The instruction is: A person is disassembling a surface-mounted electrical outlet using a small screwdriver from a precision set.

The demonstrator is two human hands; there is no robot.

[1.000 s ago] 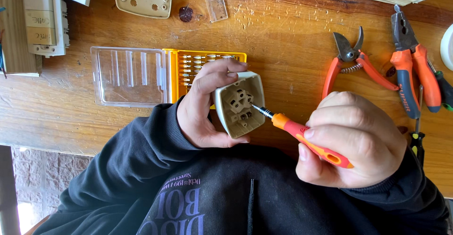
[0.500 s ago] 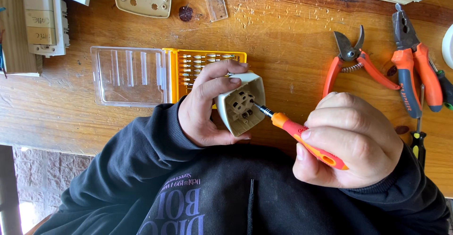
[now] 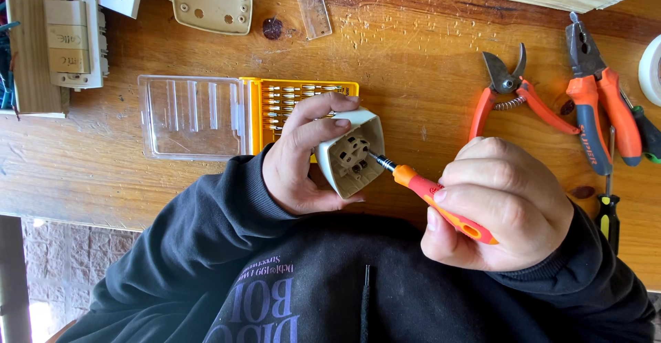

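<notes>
Gripping the beige socket in my left hand, above the table edge. My right hand is closed around the orange screwdriver, tip seated in the socket's back. Screw work looks unfinished; bit case lies open behind.

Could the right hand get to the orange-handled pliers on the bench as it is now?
Probably not yet: the right hand is closed around the screwdriver, its tip in the socket. The pliers lie uncovered just beyond it.
</notes>
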